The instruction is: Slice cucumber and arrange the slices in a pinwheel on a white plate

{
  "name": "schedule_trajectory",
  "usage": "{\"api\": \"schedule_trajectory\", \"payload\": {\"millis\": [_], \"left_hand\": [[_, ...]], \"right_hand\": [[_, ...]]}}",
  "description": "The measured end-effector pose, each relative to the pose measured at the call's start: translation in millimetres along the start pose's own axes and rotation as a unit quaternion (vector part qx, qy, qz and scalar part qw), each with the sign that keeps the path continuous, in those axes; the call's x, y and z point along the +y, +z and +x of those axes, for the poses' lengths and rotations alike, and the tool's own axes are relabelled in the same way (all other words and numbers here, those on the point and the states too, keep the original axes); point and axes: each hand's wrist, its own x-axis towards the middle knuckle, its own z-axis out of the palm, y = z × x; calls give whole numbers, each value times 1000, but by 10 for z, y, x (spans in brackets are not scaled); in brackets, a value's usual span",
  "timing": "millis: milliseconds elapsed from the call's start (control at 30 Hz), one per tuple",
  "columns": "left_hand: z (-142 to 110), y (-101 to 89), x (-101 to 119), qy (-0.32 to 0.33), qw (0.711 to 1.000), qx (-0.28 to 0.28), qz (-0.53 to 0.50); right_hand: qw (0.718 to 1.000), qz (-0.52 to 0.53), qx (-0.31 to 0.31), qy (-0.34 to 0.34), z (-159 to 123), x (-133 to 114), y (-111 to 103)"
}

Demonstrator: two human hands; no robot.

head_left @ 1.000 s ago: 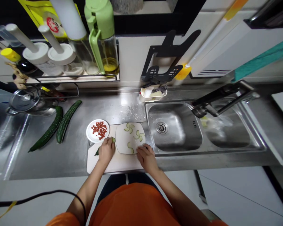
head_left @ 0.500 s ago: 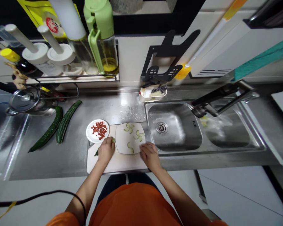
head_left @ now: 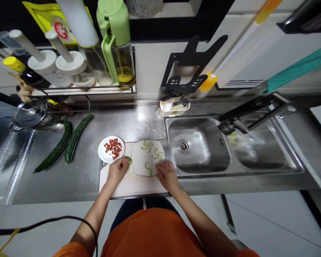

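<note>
A white square plate (head_left: 141, 165) with curved cucumber slices (head_left: 155, 155) lies on a white cutting board (head_left: 128, 187) at the counter's front edge. My left hand (head_left: 117, 170) sits at the plate's left side, fingers pinched on a green cucumber piece (head_left: 128, 159). At the plate's lower right corner, my right hand (head_left: 166, 174) has its fingers curled on the rim, touching the plate. A small round white plate with red bits (head_left: 111, 149) stands just behind my left hand.
Two whole dark cucumbers (head_left: 66, 142) lie on the steel counter to the left, by a metal pot lid (head_left: 30, 114). A double sink (head_left: 200, 150) with a faucet (head_left: 251, 110) lies right of the board. Bottles and an oil jug (head_left: 117, 46) stand on the back shelf.
My left hand lifted slightly and the cucumber piece now shows at its fingertips near the plate's left edge. My right hand shifted from the board onto the plate's lower right corner.
</note>
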Motion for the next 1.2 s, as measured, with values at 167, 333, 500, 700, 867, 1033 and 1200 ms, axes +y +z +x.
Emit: {"api": "schedule_trajectory", "payload": {"millis": [167,333,500,700,867,1033,1200], "left_hand": [[-3,9,203,-34,986,-99,-127],[13,114,373,-53,956,-185,-223],[29,189,426,-123,919,-194,-321],[14,304,382,-335,780,-244,-469],[20,347,354,-405,672,-310,-537],[43,313,363,-341,702,-292,-553],[50,288,380,-304,756,-255,-521]], "right_hand": [[996,87,-13,-6,214,-200,91],[986,145,-72,32,391,-411,141],[984,146,-76,63,456,-482,57],[972,218,-69,55,520,-535,-107],[959,262,-102,23,562,-516,-172],[955,268,-123,17,573,-447,-219],[956,247,-145,64,573,-355,-236]]}}
